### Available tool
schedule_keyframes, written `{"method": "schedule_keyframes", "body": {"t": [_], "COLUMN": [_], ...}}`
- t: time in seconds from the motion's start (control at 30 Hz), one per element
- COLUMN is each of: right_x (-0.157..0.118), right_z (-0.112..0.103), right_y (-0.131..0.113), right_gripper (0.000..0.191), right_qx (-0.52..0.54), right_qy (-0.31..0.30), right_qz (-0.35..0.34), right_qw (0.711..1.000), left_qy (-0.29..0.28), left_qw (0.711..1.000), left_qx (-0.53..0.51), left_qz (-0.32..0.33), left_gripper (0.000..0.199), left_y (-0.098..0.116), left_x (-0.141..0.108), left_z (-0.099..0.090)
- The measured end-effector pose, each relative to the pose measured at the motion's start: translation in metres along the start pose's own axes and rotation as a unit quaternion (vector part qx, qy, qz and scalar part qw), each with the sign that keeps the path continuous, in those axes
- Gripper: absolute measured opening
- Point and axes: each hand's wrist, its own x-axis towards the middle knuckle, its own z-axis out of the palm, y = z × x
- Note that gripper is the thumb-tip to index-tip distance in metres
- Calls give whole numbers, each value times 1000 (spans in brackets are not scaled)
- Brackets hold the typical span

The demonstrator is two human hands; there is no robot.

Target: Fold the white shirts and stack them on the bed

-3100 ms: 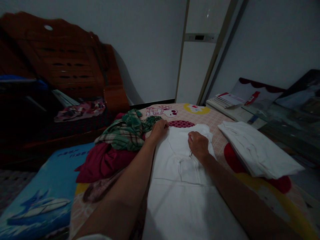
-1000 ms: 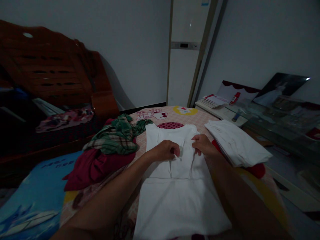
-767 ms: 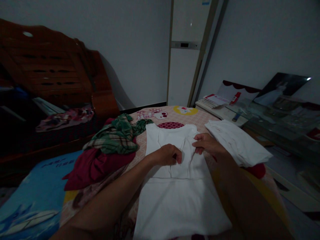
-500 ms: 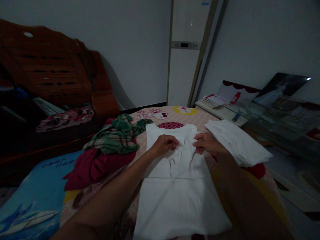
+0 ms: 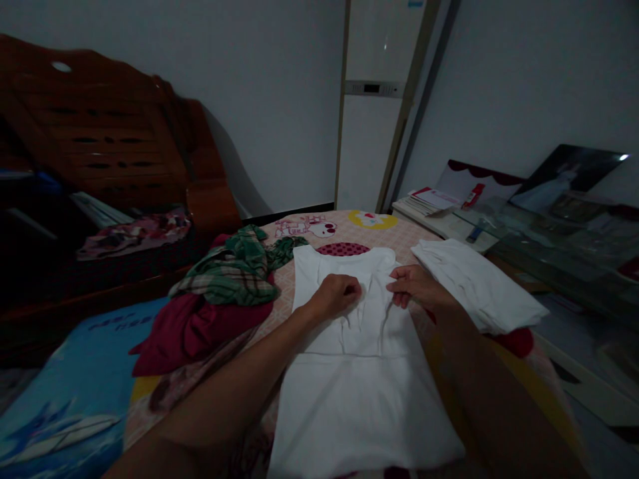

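Observation:
A white garment (image 5: 364, 399) lies spread on the patterned table cover (image 5: 294, 229), its neckline at the far end and a crosswise fold line across its middle. My left hand (image 5: 338, 295) is closed on the garment's upper part, fingers pinching the wrinkled cloth. At the garment's upper right, my right hand (image 5: 417, 287) pinches the cloth near its edge between thumb and fingers. Wrinkles run down the cloth between both hands.
Folded white cloth (image 5: 479, 283) lies at the right. Left are a green plaid cloth (image 5: 232, 269) and a dark red cloth (image 5: 200, 332). Beyond stand a wooden bench (image 5: 110, 146), a tall white appliance (image 5: 367, 146) and a glass shelf (image 5: 539, 233) with a picture.
My left hand has shifted slightly right and nearer over the garment. My right hand stays in about the same place on it. The view has moved slightly.

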Motion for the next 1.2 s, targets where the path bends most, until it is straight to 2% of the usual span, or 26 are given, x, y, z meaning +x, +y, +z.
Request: {"method": "schedule_keyframes", "body": {"t": [0.1, 0.17, 0.23, 0.3, 0.37, 0.53, 0.63, 0.7, 0.8, 0.87, 0.97, 1.03, 1.1, 1.2], "right_x": [0, 0, -1, -1, -1, 0, 3, 4, 2, 1, 3, 5, 7, 7], "right_z": [0, 1, 2, 2, 2, 2, 9, 16, 19, 14, -1, -8, -10, -6], "right_y": [-2, -3, -4, -4, -4, -1, 0, -3, -9, -12, -9, -4, 1, 4], "right_gripper": [19, 19, 19, 19, 19, 19, 21, 24, 31, 33, 28, 24, 23, 24], "right_qx": [0, 2, 2, 1, 1, 10, 23, 39, 82, 110, 105, 62, -17, -189], "right_qy": [0, -1, 0, 2, 4, 11, 19, 3, -1, 61, 192, 269, 297, 236], "right_qz": [2, 4, 7, 6, 0, -14, -24, -36, -81, -120, -127, -95, -57, -31], "right_qw": [1000, 1000, 1000, 1000, 1000, 1000, 999, 999, 993, 985, 968, 956, 953, 953], "left_qy": [-80, -135, -167, -177, -176, -176, -168, -151, -41, 30, 45, 43, 53, 82], "left_qw": [997, 989, 974, 960, 956, 971, 977, 982, 988, 979, 961, 958, 959, 958], "left_qx": [-6, 56, 144, 206, 219, 108, 32, -42, -147, -195, -251, -260, -249, -239], "left_qz": [10, 34, 58, 75, 81, 119, 130, 105, 4, -60, -103, -116, -123, -133], "left_gripper": [7, 8, 15, 15, 12, 19, 16, 10, 9, 9, 23, 37, 46, 47], "left_y": [13, 25, 35, 39, 39, 28, 23, 18, 8, 2, -3, -3, -2, -4], "left_x": [-4, -10, -16, -19, -19, -13, -11, -9, -5, -3, -1, -2, -2, -2], "left_z": [-9, -11, -10, -7, -4, 2, 7, 11, 16, 18, 20, 21, 23, 27]}}
